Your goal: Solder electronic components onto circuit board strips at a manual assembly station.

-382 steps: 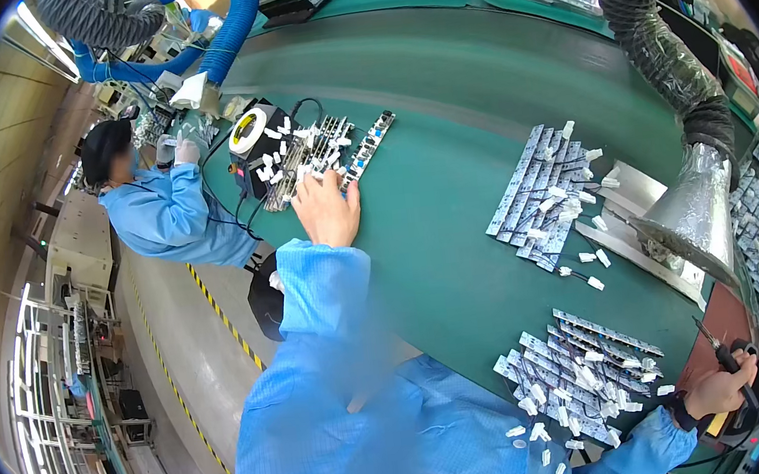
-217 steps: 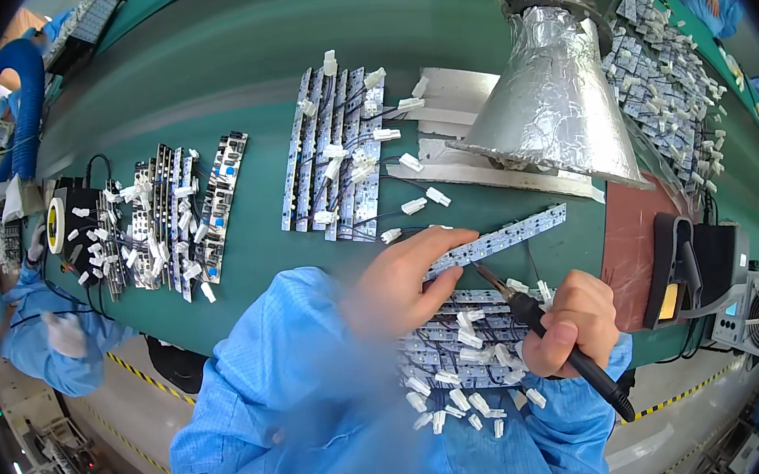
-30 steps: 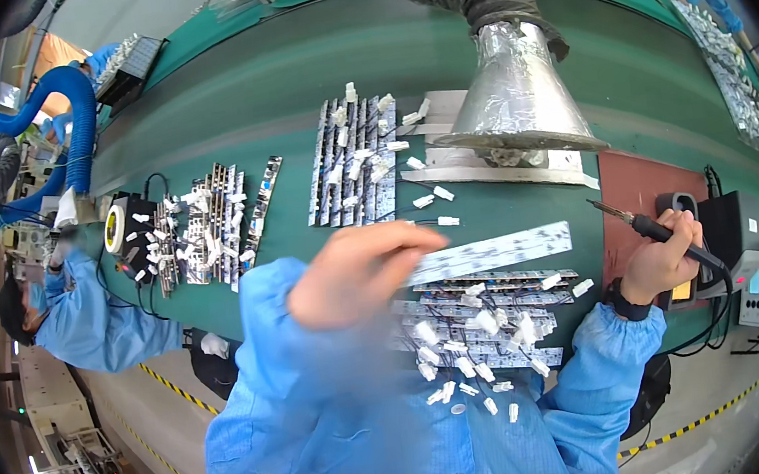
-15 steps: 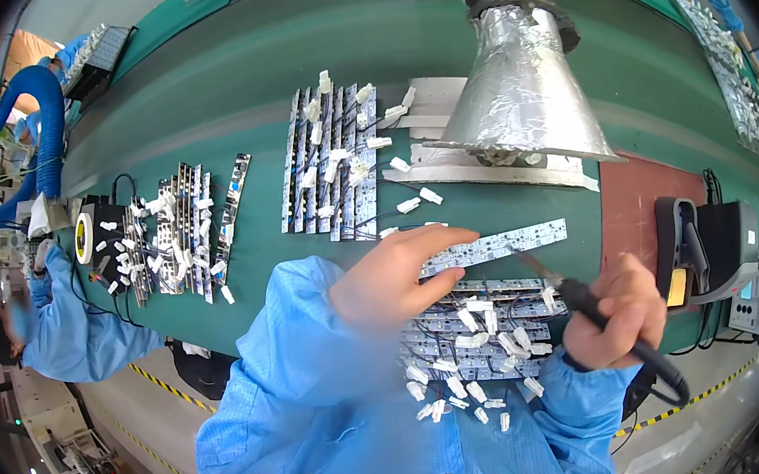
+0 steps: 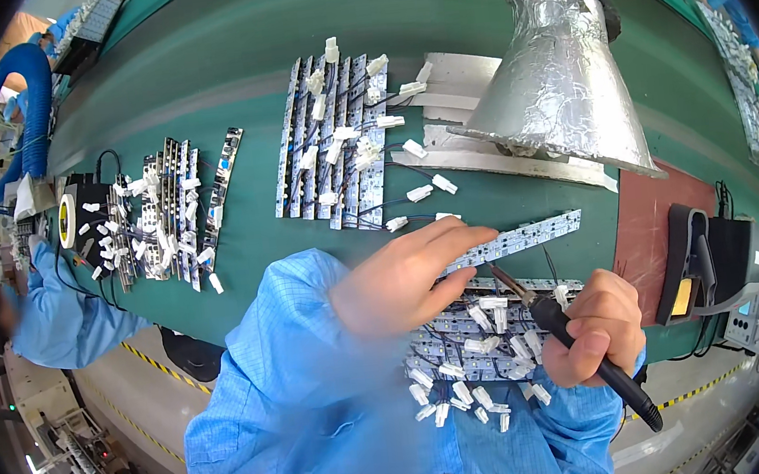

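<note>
My left hand [image 5: 407, 278] pinches the left end of a narrow circuit board strip [image 5: 541, 234] between thumb and fingers, its right end tilted slightly upward. My right hand [image 5: 596, 330] is closed round the black handle of a soldering iron [image 5: 547, 314]. The iron's thin tip points up and left to the strip's lower edge, close to my left fingertips; whether it touches cannot be made out. Below the strip, near my body, lies a row of similar board strips [image 5: 456, 349] with dark wires and white connectors [image 5: 483, 344] on top.
A foil-covered fume hood [image 5: 557, 79] hangs over pale metal bars [image 5: 465, 80]. More wired strips [image 5: 333, 149] lie beyond my left hand, others [image 5: 178, 212] farther left. A soldering iron stand [image 5: 683, 265] with a yellow sponge stands right, by a red mat [image 5: 652, 231]. A co-worker [image 5: 64, 312] sits left.
The iron's tip has moved left along the strip, toward my left fingers, and my right hand has shifted slightly left. The whole view has also shifted a little.
</note>
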The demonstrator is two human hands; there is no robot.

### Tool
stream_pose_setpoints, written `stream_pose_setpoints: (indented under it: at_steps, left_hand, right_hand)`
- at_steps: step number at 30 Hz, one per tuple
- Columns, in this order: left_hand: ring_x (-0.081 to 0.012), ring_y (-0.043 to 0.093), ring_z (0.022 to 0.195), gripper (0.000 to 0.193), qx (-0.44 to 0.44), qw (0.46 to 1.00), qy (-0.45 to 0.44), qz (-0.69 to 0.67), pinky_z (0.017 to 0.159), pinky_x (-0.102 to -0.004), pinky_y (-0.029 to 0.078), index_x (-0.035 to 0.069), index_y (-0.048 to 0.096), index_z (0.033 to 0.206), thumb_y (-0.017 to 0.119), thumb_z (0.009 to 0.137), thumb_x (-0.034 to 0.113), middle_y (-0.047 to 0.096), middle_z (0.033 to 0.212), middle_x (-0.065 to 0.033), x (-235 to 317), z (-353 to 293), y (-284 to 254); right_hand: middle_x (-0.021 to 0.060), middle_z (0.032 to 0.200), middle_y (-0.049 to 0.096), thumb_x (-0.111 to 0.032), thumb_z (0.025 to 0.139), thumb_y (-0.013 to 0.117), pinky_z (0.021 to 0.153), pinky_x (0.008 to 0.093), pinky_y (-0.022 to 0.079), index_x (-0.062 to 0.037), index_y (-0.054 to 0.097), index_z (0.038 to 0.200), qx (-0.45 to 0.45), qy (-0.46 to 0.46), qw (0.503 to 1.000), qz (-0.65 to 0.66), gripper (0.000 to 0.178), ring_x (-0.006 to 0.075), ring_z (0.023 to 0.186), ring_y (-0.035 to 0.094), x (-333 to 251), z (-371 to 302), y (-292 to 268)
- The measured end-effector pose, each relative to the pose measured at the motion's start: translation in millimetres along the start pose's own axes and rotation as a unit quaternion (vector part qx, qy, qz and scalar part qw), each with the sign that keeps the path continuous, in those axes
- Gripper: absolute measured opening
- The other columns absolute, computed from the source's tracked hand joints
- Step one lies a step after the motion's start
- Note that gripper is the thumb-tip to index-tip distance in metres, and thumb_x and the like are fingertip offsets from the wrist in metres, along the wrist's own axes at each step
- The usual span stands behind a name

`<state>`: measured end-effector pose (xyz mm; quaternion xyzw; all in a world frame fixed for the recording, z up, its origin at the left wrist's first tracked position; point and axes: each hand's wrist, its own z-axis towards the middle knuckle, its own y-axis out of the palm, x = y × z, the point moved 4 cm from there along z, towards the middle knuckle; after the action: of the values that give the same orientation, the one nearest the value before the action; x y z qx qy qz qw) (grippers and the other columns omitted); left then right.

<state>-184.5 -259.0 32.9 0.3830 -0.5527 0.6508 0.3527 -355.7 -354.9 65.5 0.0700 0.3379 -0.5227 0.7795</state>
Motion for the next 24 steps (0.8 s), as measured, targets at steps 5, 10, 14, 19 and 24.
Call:
stream_pose_setpoints:
  at_steps: [5, 10, 14, 19, 24]
  left_hand:
    - [-0.0378, 0.061, 0.1, 0.041, -0.016, 0.999, -0.031, -0.004, 0.085, -0.0406, 0.05, 0.0, 0.057, 0.122, 0.066, 0.082, -0.001, 0.061, 0.111, -0.0196, -1.1, -0.1, 1.6]
    - [-0.0378, 0.061, 0.1, 0.042, -0.018, 0.999, -0.028, -0.001, 0.085, -0.0406, 0.05, 0.0, 0.057, 0.123, 0.065, 0.082, -0.002, 0.061, 0.111, -0.0196, 0.0, 0.6, 1.7]
    - [-0.0377, 0.061, 0.101, 0.042, -0.021, 0.999, -0.029, -0.001, 0.086, -0.0411, 0.05, 0.0, 0.057, 0.123, 0.065, 0.082, -0.002, 0.062, 0.112, -0.0195, -0.4, -0.3, 1.8]
    - [-0.038, 0.061, 0.102, 0.042, -0.022, 0.999, -0.028, -0.003, 0.087, -0.0408, 0.05, -0.001, 0.057, 0.123, 0.065, 0.082, -0.002, 0.061, 0.113, -0.02, -2.8, 0.3, 2.4]
    - [-0.0381, 0.06, 0.104, 0.042, -0.023, 0.999, -0.033, 0.0, 0.088, -0.0407, 0.05, -0.001, 0.057, 0.124, 0.065, 0.083, -0.002, 0.061, 0.115, -0.0204, 0.0, 0.0, 1.2]
  right_hand:
    - [0.0039, 0.048, 0.038, -0.016, 0.092, 0.046, 0.042, 0.0312, 0.028, -0.0049, 0.041, 0.068, -0.003, 0.002, 1.0, -0.002, 0.027, 0.0146, 0.04, 0.035, -0.3, -0.2, 0.6]
    - [0.0041, 0.048, 0.038, -0.017, 0.092, 0.046, 0.042, 0.0309, 0.029, -0.0047, 0.041, 0.067, 0.004, 0.002, 1.0, -0.002, 0.029, 0.0149, 0.04, 0.036, 0.1, -0.2, 1.1]
    - [0.0041, 0.048, 0.038, -0.017, 0.092, 0.046, 0.042, 0.0309, 0.029, -0.0046, 0.041, 0.067, 0.001, 0.007, 1.0, -0.006, 0.029, 0.0149, 0.04, 0.036, -0.6, 0.3, 2.0]
    - [0.004, 0.048, 0.038, -0.017, 0.093, 0.046, 0.042, 0.0309, 0.028, -0.0045, 0.041, 0.068, 0.0, 0.008, 1.0, -0.008, 0.028, 0.0148, 0.04, 0.035, 1.4, -0.5, 2.8]
    - [0.0039, 0.048, 0.038, -0.016, 0.092, 0.046, 0.042, 0.031, 0.029, -0.0045, 0.041, 0.068, 0.0, 0.009, 1.0, -0.005, 0.028, 0.0147, 0.04, 0.035, 0.0, 1.0, 2.7]
